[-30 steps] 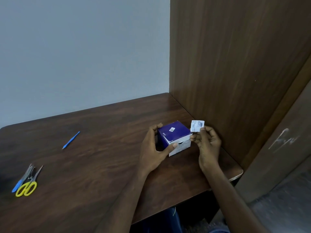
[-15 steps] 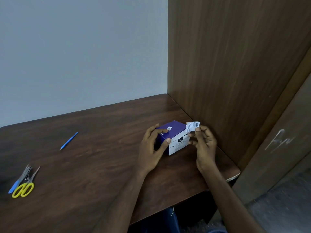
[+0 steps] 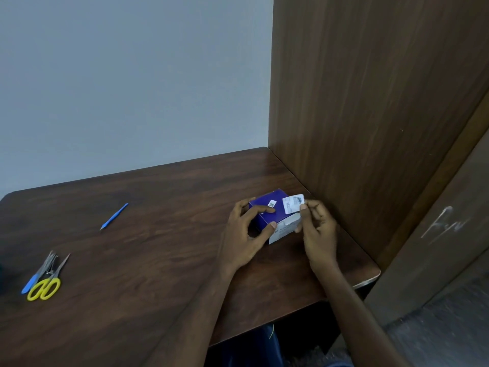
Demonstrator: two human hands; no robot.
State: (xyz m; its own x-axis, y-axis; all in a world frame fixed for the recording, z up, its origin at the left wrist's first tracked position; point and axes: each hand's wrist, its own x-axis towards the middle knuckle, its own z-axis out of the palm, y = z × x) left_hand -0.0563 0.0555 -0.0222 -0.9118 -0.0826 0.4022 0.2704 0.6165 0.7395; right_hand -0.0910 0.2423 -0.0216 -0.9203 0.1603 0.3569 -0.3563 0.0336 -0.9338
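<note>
Bracing the seemingly light, stiff purple box [image 3: 276,211] at the right end of the tabletop [image 3: 158,260] with left hand [image 3: 243,237] fingers curled round its near corner, and pinching a thin, flimsy-looking white packet [image 3: 292,204] by its right edge in right hand [image 3: 318,231] fingers just above the box, likely easy to crease.

A dark wooden worktop [image 3: 132,260] fills the corner between a plain grey wall [image 3: 132,88] behind and a tall brown wooden panel [image 3: 370,115] on the right. A blue pen [image 3: 114,216] lies alone on the left half. Near the left edge lie yellow-handled scissors [image 3: 44,287], touching a blue-handled tool [image 3: 31,282] and some thin metal pieces [image 3: 50,260]. A brown door [image 3: 444,260] at far right carries a white scrawl [image 3: 442,223].
</note>
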